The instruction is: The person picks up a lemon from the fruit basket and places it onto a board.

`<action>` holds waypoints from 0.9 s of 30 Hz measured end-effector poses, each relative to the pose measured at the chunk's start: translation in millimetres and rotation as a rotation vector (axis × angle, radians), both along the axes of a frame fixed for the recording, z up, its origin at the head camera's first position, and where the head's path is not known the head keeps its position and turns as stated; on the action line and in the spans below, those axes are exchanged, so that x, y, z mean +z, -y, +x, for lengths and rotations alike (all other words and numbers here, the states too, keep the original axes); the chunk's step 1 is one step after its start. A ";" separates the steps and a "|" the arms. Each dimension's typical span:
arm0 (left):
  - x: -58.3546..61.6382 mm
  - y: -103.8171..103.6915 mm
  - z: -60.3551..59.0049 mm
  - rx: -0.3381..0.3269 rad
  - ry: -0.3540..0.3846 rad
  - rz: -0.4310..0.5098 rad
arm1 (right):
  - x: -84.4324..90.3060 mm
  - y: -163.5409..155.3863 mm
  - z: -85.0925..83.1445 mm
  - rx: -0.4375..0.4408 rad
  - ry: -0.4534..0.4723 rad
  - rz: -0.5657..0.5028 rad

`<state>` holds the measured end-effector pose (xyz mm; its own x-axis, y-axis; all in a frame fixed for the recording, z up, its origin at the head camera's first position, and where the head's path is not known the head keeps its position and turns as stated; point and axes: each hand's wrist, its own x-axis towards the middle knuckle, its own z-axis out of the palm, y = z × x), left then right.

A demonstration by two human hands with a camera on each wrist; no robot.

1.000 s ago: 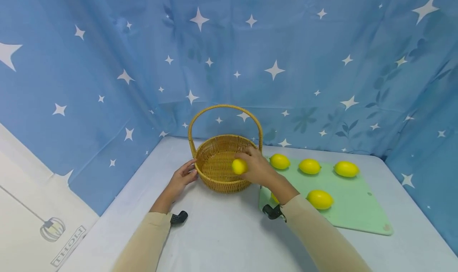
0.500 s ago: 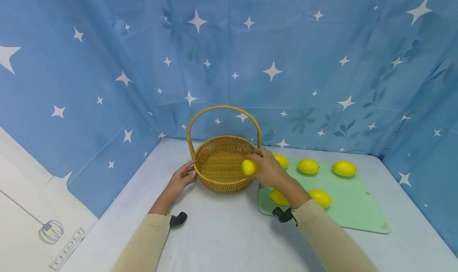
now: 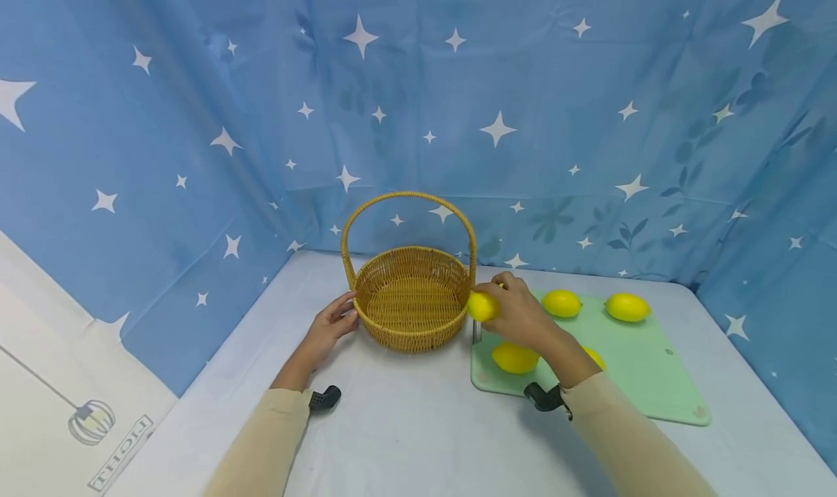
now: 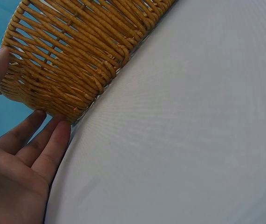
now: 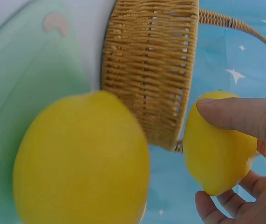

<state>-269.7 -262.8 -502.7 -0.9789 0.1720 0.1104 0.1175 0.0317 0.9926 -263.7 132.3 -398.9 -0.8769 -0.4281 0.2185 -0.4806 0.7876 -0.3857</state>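
Note:
A wicker basket (image 3: 413, 338) with a tall arched handle stands on the table, its woven bottom in sight. At its left side my left hand (image 3: 332, 328) touches it; in the left wrist view the fingers (image 4: 52, 148) lie fairly straight against the wickerwork. My right hand (image 3: 519, 315) pinches a lemon (image 3: 482, 306) beside the basket's right rim, above the cutting board's corner. Thumb on one side and fingers on the other hold that lemon (image 5: 219, 144) in the right wrist view, where another lemon (image 5: 81, 158) fills the foreground.
A pale green cutting board (image 3: 644, 373) lies right of the basket. Several lemons rest on it, among them a front lemon (image 3: 515, 357) and a back lemon (image 3: 628, 307); my right hand and arm partly hide others. A blue star-patterned curtain (image 3: 405, 104) hangs behind the white table (image 3: 399, 439).
My right hand has moved right with the lemon, from over the basket's inside to beyond its right rim. My left hand stays at the basket's left side.

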 end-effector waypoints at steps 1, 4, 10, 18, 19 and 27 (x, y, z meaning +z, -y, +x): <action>-0.8 -0.2 0.1 0.003 -0.008 0.000 | 0.0 -2.5 0.4 -0.006 0.001 0.004; -2.3 -0.3 -0.6 0.007 -0.024 -0.002 | -0.7 -9.9 1.8 -0.025 0.002 0.008; -1.8 -1.0 -0.2 0.015 -0.023 -0.010 | -5.9 -27.6 3.7 -0.043 -0.008 0.013; -1.3 0.0 -0.6 0.021 -0.013 -0.011 | -8.3 -51.3 11.2 -0.085 0.016 0.018; -1.4 0.1 -0.7 0.022 -0.012 -0.011 | -8.6 -54.4 12.2 -0.088 0.018 0.017; 8.2 -1.3 4.5 -0.018 -0.009 0.015 | -9.7 -82.9 20.0 -0.098 0.023 0.010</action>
